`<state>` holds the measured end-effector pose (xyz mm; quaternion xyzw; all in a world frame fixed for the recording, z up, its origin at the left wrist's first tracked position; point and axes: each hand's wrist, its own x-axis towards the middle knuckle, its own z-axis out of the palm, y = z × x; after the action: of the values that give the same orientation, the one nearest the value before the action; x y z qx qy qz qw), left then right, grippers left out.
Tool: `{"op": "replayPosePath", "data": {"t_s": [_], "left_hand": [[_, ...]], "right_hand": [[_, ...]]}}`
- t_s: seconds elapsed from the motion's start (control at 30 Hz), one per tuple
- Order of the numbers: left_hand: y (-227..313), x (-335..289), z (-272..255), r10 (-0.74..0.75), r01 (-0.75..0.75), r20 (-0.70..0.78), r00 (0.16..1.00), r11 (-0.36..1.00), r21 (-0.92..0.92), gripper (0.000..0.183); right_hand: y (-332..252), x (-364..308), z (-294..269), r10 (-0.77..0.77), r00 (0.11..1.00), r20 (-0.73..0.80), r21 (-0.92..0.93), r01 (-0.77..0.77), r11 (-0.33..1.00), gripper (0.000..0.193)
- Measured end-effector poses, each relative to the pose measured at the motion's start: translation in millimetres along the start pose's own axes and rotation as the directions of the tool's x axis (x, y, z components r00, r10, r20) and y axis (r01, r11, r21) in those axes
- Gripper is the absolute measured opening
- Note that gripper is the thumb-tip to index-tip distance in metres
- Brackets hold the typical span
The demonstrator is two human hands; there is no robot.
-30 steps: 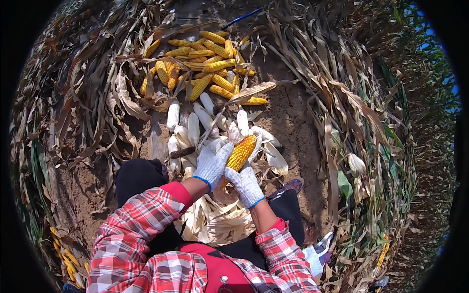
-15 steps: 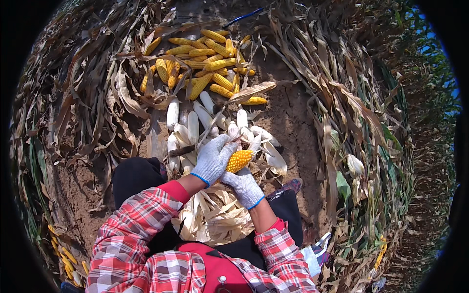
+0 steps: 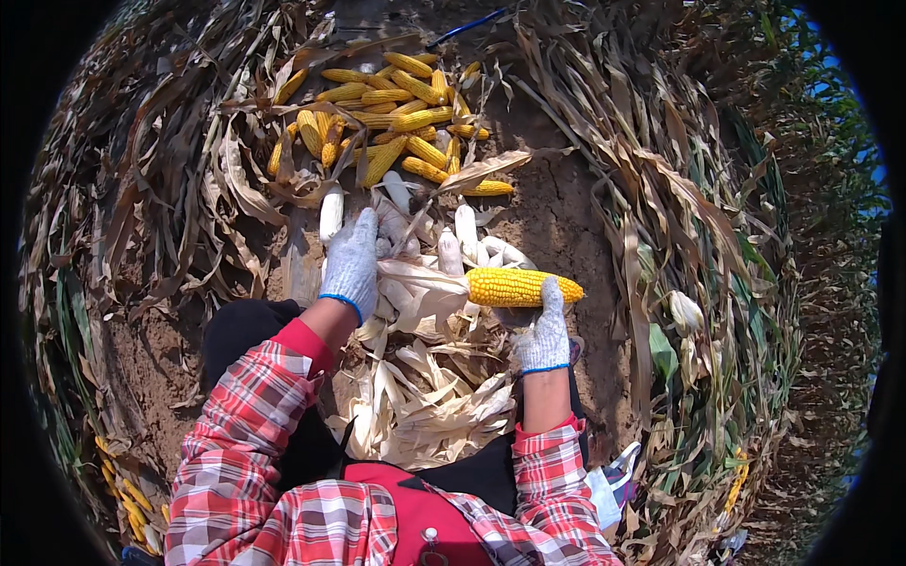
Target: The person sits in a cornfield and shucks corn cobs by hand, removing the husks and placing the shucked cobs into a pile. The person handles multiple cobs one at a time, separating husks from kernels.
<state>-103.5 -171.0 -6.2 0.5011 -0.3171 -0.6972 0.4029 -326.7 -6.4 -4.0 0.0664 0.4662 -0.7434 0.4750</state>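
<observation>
My right hand [image 3: 545, 335], in a white knit glove with a blue cuff, grips a bare yellow ear of corn [image 3: 510, 287] from below, thumb over its front. The ear lies sideways, tip to the right. Pale dry husk [image 3: 420, 274] stretches from its left end to my left hand [image 3: 349, 264]. That hand, gloved alike, is closed on the husk; some of its fingers are hidden. Beyond my hands lie several ears in white husks [image 3: 465, 229]. Below them, between my legs, loose husks [image 3: 434, 406] are heaped.
A pile of husked yellow ears [image 3: 396, 108] lies on the soil ahead. Dry stalks and leaves bank up on the left [image 3: 179, 141] and right [image 3: 651, 160]. More yellow ears [image 3: 127, 491] sit at the lower left. A thin blue object [image 3: 467, 30] lies at the far edge.
My hands have spread apart from the middle, left hand leftward, right hand rightward with the ear. The ear now shows its whole yellow length, with husk drawn off toward the left.
</observation>
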Motion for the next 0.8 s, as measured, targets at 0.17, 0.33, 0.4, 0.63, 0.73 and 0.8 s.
{"op": "replayPosePath", "data": {"t_s": [0.17, 0.33, 0.4, 0.63, 0.73, 0.8], "left_hand": [[-1, 5, -19, 0.047, -0.046, -0.030, 0.998, 0.998, 0.049, 0.038], [-11, -21, -16, -0.244, 0.202, 0.020, 0.970, 0.843, 0.499, 0.045], [-25, -44, -17, -0.301, 0.124, 0.283, 0.911, 0.853, 0.508, 0.043], [-35, -68, 16, -0.421, 0.027, 0.577, 0.700, 0.823, 0.567, 0.043], [-34, -67, 15, -0.460, 0.383, 0.556, 0.692, 0.887, 0.257, 0.054], [-29, -73, 21, -0.466, 0.515, 0.497, 0.731, 0.856, 0.046, 0.060]], "right_hand": [[-11, -13, 9, -0.138, 0.987, 0.077, -0.072, 0.144, 0.987, 0.056], [-6, -9, 1, -0.411, 0.911, -0.044, -0.269, 0.386, 0.883, 0.043], [3, -15, 10, -0.459, 0.888, -0.035, -0.317, 0.425, 0.848, 0.042], [37, -45, 36, -0.378, 0.908, 0.183, -0.456, 0.419, 0.785, 0.048], [43, -61, 51, -0.322, 0.891, 0.321, -0.537, 0.451, 0.713, 0.052], [46, -65, 52, -0.362, 0.835, 0.414, -0.531, 0.544, 0.650, 0.053]]}}
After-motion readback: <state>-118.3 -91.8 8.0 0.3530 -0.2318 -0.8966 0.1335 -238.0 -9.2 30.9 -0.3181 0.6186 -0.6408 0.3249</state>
